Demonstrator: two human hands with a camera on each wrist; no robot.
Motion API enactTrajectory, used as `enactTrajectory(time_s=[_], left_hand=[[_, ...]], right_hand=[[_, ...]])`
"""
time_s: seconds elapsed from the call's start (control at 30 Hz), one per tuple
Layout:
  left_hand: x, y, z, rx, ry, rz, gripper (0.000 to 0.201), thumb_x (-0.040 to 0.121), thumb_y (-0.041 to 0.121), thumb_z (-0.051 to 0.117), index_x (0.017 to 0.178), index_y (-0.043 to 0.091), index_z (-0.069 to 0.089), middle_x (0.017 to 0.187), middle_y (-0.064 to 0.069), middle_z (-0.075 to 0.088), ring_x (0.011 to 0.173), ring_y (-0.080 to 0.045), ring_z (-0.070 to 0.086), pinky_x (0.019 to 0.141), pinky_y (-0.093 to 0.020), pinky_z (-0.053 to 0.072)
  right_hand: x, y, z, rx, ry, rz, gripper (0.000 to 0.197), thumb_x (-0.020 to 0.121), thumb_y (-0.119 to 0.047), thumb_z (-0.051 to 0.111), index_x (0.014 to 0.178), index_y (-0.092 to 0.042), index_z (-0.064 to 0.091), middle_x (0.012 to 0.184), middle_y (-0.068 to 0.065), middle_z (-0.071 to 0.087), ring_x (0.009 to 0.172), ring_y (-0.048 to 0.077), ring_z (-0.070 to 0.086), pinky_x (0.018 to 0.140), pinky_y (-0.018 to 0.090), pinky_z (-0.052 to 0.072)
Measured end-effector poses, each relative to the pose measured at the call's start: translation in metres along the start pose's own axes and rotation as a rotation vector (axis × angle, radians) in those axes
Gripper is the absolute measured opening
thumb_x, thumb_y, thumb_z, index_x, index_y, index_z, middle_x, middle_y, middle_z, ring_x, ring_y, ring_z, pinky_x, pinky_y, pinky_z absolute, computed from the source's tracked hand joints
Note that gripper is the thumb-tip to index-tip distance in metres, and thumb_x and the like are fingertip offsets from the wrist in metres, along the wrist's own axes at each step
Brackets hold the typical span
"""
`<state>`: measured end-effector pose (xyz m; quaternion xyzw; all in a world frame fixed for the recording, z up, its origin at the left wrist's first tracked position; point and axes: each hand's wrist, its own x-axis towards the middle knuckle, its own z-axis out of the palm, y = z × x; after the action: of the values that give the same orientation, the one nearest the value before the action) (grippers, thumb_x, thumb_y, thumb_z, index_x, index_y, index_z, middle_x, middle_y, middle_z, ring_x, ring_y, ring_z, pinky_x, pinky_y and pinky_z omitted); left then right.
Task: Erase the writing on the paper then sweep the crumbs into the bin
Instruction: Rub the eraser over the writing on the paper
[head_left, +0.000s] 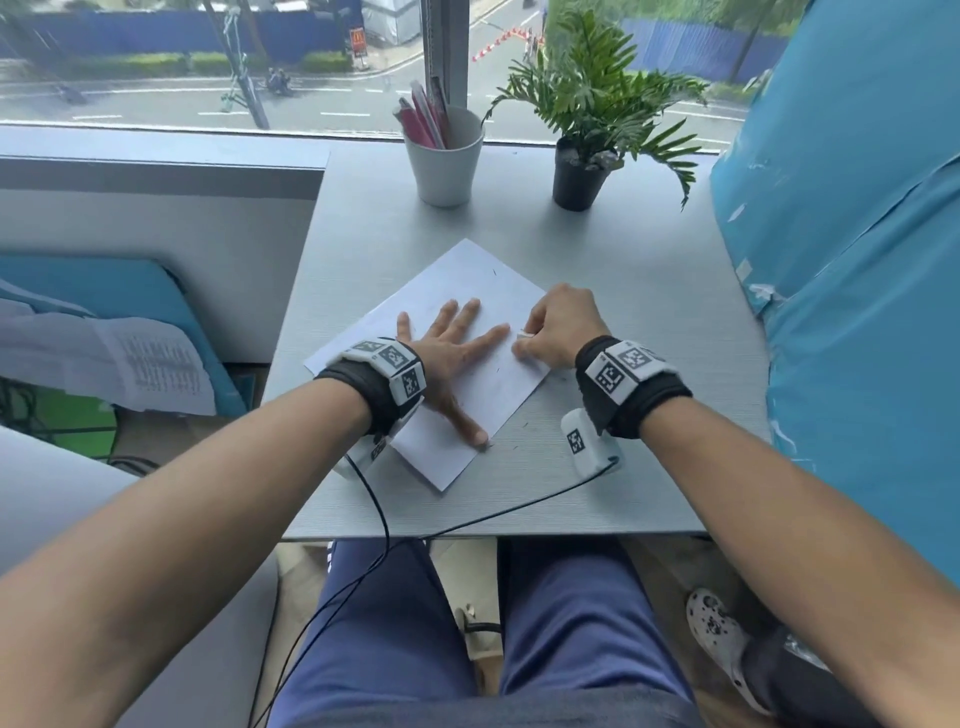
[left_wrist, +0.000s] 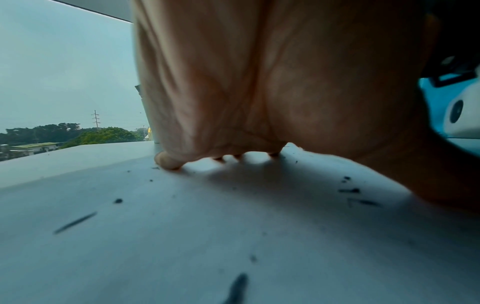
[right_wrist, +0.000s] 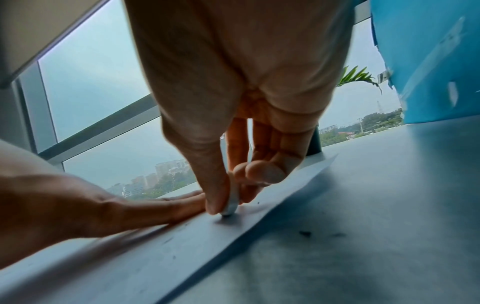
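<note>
A white sheet of paper (head_left: 457, 280) lies at an angle on the grey table (head_left: 649, 312). My left hand (head_left: 452, 343) lies flat on it with spread, straight fingers, holding it down. My right hand (head_left: 558, 325) pinches a small white eraser (head_left: 523, 335) between thumb and fingers at the paper's right edge. In the right wrist view the eraser (right_wrist: 233, 202) touches the paper (right_wrist: 182, 242) right beside the left hand's fingers (right_wrist: 179, 202). Dark eraser crumbs (left_wrist: 349, 190) are scattered over the paper (left_wrist: 182, 236) under the left palm. No bin is in view.
A white cup (head_left: 444, 156) with pink pens and a potted plant (head_left: 587, 119) stand at the table's far side by the window. A blue covered object (head_left: 852, 234) rises along the right. A few crumbs (right_wrist: 305, 233) lie on the table (right_wrist: 363, 205). Black cables (head_left: 382, 514) cross the near edge.
</note>
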<state>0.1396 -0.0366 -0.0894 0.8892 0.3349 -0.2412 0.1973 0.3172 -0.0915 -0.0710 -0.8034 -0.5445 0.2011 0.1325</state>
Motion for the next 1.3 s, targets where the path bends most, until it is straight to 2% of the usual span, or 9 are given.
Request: enactTrajectory(time_s=[0.1,0.27,0.4,0.53,0.67,0.9,1.07,1.17,1.3], left_hand=[[-0.005,0.0,-0.002,0.001,0.035,0.027,0.151,0.04,0.088,0.072,0.151,0.044,-0.021,0.158,0.004,-0.035,0.145,-0.024,-0.031,0.108,-0.073,-0.011],[-0.011,-0.007,-0.006,-0.067,0.093,0.197,0.134,0.064,0.07,0.077,0.159,0.022,-0.005,0.165,0.004,-0.015,0.151,-0.019,-0.016,0.118,-0.064,0.0],[-0.01,-0.005,-0.006,-0.055,0.058,0.159,0.142,0.059,0.068,0.081,0.158,0.026,-0.011,0.163,0.007,-0.02,0.149,-0.016,-0.021,0.117,-0.063,-0.007],[-0.008,-0.006,-0.003,-0.063,0.027,0.131,0.148,0.053,0.074,0.08,0.156,0.029,-0.017,0.161,0.012,-0.027,0.146,-0.013,-0.028,0.115,-0.064,-0.013],[-0.009,0.001,-0.007,-0.035,-0.013,0.108,0.151,0.053,0.074,0.079,0.154,0.027,-0.022,0.158,0.009,-0.032,0.145,-0.016,-0.031,0.113,-0.066,-0.014],[-0.008,0.001,-0.008,-0.019,-0.035,0.06,0.149,0.053,0.072,0.082,0.153,0.035,-0.021,0.157,0.015,-0.033,0.145,-0.014,-0.031,0.111,-0.072,-0.009],[-0.005,0.011,-0.013,0.034,-0.075,-0.007,0.15,0.048,0.07,0.085,0.151,0.042,-0.021,0.156,0.011,-0.037,0.145,-0.023,-0.032,0.108,-0.078,-0.002],[-0.004,0.011,-0.014,0.028,-0.079,-0.014,0.15,0.048,0.068,0.087,0.151,0.044,-0.02,0.156,0.013,-0.037,0.145,-0.023,-0.032,0.107,-0.078,-0.004],[-0.003,0.013,-0.013,0.045,-0.089,-0.036,0.153,0.046,0.069,0.087,0.15,0.043,-0.023,0.155,0.012,-0.038,0.145,-0.022,-0.033,0.107,-0.079,-0.002]], right_hand=[[0.002,-0.005,-0.002,0.014,0.024,0.009,0.013,0.065,-0.026,0.081,0.072,-0.016,0.076,0.078,0.003,0.074,0.082,0.018,0.068,0.075,0.022,0.052],[0.007,-0.012,-0.004,-0.024,0.06,-0.04,0.014,0.07,-0.022,0.079,0.081,-0.014,0.078,0.087,0.004,0.074,0.088,0.019,0.067,0.073,0.018,0.045],[0.01,-0.009,-0.007,-0.023,0.064,-0.069,0.018,0.065,-0.026,0.081,0.079,-0.016,0.074,0.089,0.002,0.071,0.089,0.02,0.065,0.08,0.026,0.051],[-0.01,-0.012,0.0,-0.001,0.081,-0.121,0.017,0.071,-0.027,0.079,0.079,-0.012,0.075,0.088,0.004,0.071,0.089,0.022,0.064,0.081,0.029,0.052],[-0.05,-0.028,0.016,0.0,-0.109,-0.286,0.012,0.072,-0.026,0.078,0.073,-0.015,0.075,0.072,-0.002,0.064,0.075,0.015,0.06,0.066,0.022,0.043],[-0.003,-0.008,-0.008,0.06,0.023,-0.12,0.018,0.068,-0.032,0.078,0.074,-0.014,0.077,0.077,0.0,0.073,0.077,0.016,0.067,0.076,0.025,0.054],[-0.05,-0.023,0.01,0.045,-0.211,-0.292,0.009,0.072,-0.024,0.08,0.074,-0.016,0.077,0.075,-0.002,0.071,0.068,0.009,0.064,0.067,0.023,0.052],[-0.011,-0.004,-0.007,0.076,-0.065,-0.179,0.013,0.071,-0.028,0.078,0.07,-0.016,0.077,0.07,-0.001,0.073,0.063,0.008,0.063,0.064,0.019,0.046],[-0.005,-0.004,-0.008,0.015,-0.006,-0.175,0.018,0.073,-0.03,0.075,0.073,-0.012,0.077,0.073,0.001,0.07,0.071,0.015,0.065,0.072,0.028,0.055]])
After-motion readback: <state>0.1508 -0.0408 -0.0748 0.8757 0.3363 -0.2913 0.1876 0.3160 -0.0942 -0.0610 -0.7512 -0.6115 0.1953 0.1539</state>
